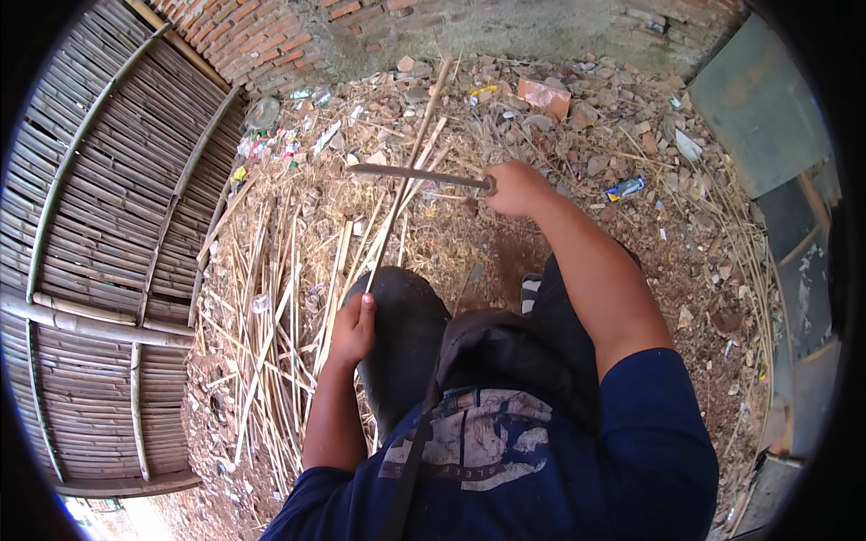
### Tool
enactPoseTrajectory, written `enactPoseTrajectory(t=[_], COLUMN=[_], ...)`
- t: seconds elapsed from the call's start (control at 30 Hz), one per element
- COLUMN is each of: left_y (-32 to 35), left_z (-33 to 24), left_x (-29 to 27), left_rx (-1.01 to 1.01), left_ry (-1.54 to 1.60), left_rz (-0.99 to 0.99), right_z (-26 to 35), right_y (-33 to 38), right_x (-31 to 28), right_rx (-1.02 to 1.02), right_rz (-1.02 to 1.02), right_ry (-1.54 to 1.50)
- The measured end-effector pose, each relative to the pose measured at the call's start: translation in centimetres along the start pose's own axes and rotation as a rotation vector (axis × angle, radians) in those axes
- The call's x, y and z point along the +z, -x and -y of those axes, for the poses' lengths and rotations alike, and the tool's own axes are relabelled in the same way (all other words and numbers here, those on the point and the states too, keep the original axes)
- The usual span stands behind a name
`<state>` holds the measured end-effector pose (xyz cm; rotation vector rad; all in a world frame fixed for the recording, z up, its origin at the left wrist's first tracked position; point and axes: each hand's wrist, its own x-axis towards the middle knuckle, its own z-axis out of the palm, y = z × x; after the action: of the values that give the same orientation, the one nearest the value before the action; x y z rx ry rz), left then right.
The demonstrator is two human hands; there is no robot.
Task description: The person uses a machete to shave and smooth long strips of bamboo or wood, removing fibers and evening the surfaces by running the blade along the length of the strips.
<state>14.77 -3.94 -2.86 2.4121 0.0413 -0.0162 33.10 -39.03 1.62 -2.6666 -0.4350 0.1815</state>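
My left hand (354, 329) is closed around the near end of a long, thin bamboo strip (423, 126), its thumb lying along the strip beside my left knee. The strip slants away from me toward the brick wall. In front of me, my right hand (516, 187) grips the handle of a machete (442, 178). Its dark blade points left and crosses the strip partway along; whether the edge touches it I cannot tell. Pale split bamboo strips (266, 316) lie loosely on the ground left of my leg.
A bamboo slat panel (108, 198) stands along the left. A brick wall (505, 32) closes the far side, with rubble, a broken brick (545, 97) and litter below it. Grey-green boards (762, 104) lean at the right. A blue wrapper (624, 188) lies on the ground.
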Motion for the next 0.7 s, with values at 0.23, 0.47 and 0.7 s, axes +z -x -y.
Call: enactPoseTrajectory(t=[0.23, 0.47, 0.7], left_y=[-0.2, 0.3, 0.3], left_z=[0.8, -0.8, -0.9], left_x=[0.0, -0.1, 0.2], left_rx=[0.029, 0.050, 0.074], left_ry=[0.107, -0.011, -0.176], left_rz=[-0.028, -0.017, -0.014], right_z=[3.1, -0.6, 4.0], right_y=[1.2, -0.9, 1.6], right_x=[1.1, -0.1, -0.1], right_rx=[-0.169, 0.138, -0.184], right_rz=[-0.045, -0.126, 0.081], right_ry=[0.088, -0.237, 0.216])
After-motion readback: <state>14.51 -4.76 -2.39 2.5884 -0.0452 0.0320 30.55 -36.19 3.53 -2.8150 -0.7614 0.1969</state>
